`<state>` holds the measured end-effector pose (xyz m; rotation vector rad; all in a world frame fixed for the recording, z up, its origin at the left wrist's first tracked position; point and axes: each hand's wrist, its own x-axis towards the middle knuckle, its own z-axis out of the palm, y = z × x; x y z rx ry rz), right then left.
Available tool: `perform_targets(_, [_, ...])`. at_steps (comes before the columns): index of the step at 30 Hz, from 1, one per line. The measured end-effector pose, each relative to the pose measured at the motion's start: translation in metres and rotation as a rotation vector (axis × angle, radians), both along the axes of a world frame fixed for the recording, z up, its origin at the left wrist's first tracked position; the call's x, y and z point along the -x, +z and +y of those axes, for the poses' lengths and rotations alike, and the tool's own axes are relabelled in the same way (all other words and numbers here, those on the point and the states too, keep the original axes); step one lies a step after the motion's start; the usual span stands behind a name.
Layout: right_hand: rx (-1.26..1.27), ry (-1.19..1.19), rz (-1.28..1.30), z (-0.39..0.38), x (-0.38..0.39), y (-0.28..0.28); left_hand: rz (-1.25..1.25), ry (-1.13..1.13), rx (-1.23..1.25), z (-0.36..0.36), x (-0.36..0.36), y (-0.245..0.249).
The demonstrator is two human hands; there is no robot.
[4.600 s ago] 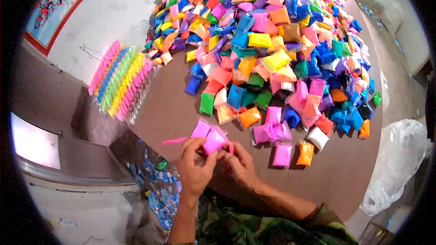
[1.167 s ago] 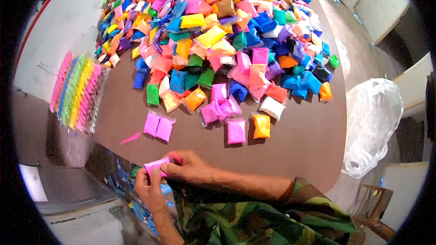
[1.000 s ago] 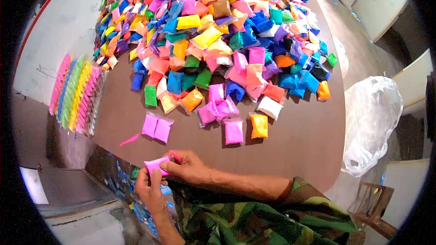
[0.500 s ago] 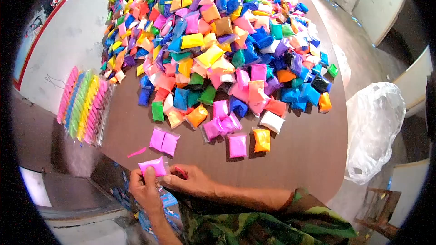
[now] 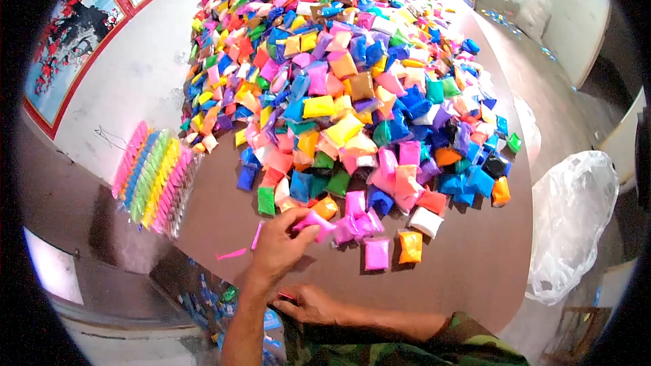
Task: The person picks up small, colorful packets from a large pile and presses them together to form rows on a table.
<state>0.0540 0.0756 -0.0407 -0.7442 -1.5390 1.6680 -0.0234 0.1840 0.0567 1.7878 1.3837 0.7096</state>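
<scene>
My left hand [image 5: 281, 244] reaches over the near left of the table, thumb and fingers closed on a small pink packet [image 5: 316, 225]. Another pink packet [image 5: 256, 236] shows partly behind that hand. My right hand [image 5: 308, 303] is lower, by the table's near edge, curled around a small red and dark object [image 5: 286, 296] whose kind I cannot make out. Close to the held packet lie several pink packets [image 5: 357, 226] in a cluster. A single pink packet [image 5: 376, 255], an orange packet [image 5: 409, 247] and a white packet [image 5: 426, 221] rest to their right.
A large heap of colourful packets [image 5: 339, 102] covers the far part of the brown table [image 5: 461, 257]. At the left edge stand long bags of twisted coloured pieces [image 5: 152, 179]. A thin pink strip [image 5: 231, 254] lies near them. A clear plastic bag [image 5: 573, 227] is at the right.
My left hand has moved away from my right hand, forward and right over the table, carrying the pink packet. My right hand stays low with the red object. The view has tilted up.
</scene>
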Motion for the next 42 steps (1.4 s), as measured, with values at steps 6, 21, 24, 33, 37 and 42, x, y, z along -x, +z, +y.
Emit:
perform_targets(6, [0.125, 0.119, 0.123, 0.002, 0.013, -0.021, 0.099, -0.164, 0.023, 0.039, -0.031, 0.005])
perform_targets(21, [0.541, 0.275, 0.277, 0.027, -0.007, -0.002, 0.345, 0.043, -0.642, 0.143, -0.047, 0.046])
perform_targets(24, [0.669, 0.327, 0.23, 0.027, -0.002, -0.012, 0.345, 0.044, -0.785, 0.173, -0.055, 0.045])
perform_targets(33, [0.594, 0.264, 0.229, 0.025, 0.009, -0.026, 0.566, -0.118, -0.667, 0.174, -0.09, 0.032])
perform_targets(37, [0.652, 0.273, 0.304, 0.02, 0.009, -0.023, 0.649, -0.208, -0.775, 0.161, -0.09, 0.016])
perform_targets(42, [0.758, 0.243, 0.404, 0.024, 0.002, -0.008, 0.698, -0.231, -0.854, 0.165, -0.087, 0.005])
